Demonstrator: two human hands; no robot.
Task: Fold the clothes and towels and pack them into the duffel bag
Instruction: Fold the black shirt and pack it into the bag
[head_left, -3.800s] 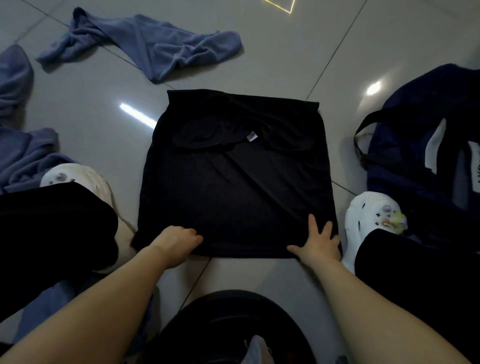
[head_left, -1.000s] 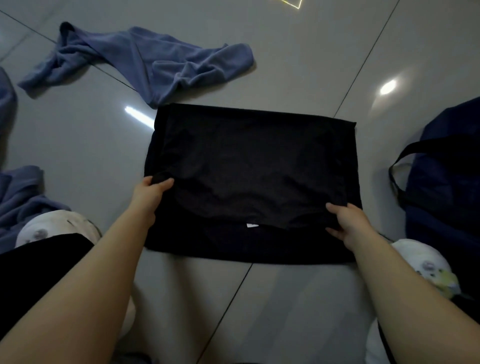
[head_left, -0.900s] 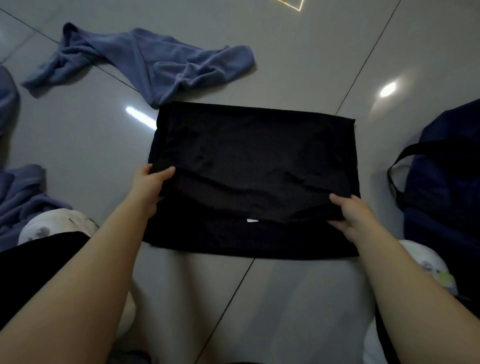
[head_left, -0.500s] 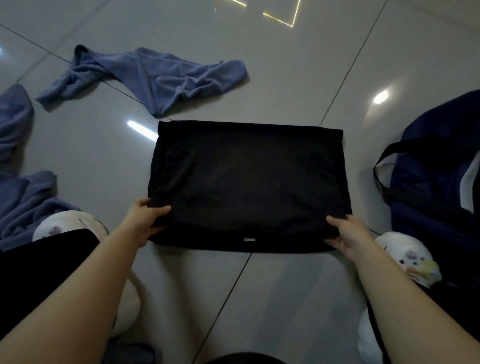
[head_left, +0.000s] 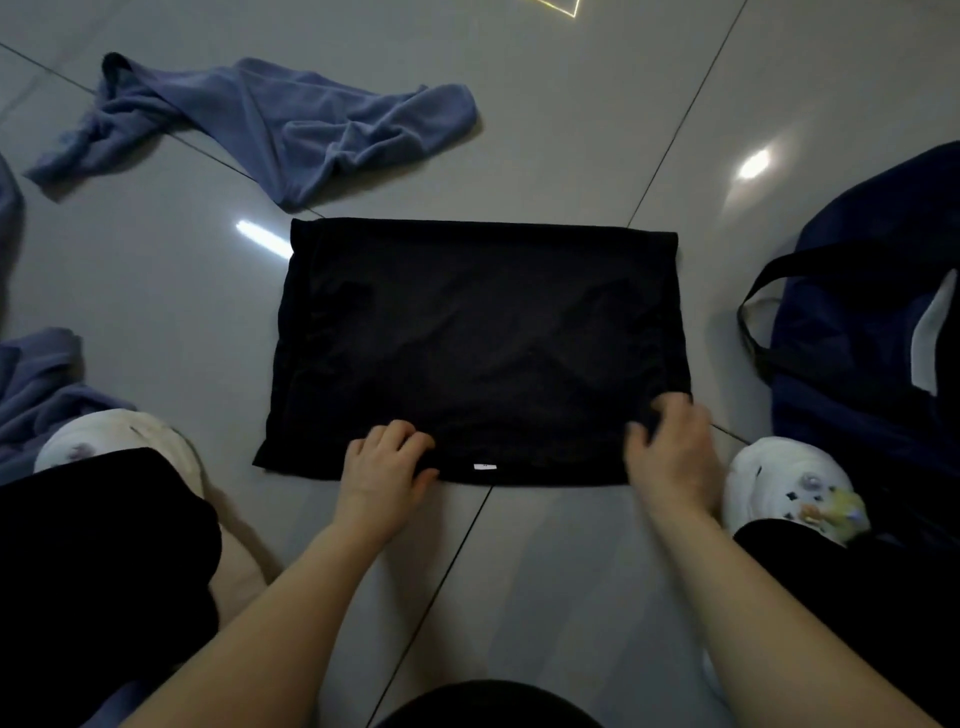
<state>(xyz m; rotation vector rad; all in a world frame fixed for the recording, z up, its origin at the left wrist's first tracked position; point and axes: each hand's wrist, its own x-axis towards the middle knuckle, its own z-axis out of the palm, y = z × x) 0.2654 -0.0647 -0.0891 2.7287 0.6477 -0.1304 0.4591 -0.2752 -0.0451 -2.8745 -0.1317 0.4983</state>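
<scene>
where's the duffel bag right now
The navy duffel bag lies on the floor at the right edge of the head view, right of the folded black garment, beyond the white shoe.

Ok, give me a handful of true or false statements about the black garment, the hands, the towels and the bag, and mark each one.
1. The black garment lies folded into a rectangle on the tiled floor. True.
2. Both hands are on the garment's far edge. False: the left hand and right hand are at its near edge.
3. A blue towel lies crumpled beyond the garment. True.
4. The duffel bag sits on the person's left. False: it is on the right, beside the white shoe.
5. The garment is already inside the bag. False: it is on the floor, apart from the bag.
</scene>
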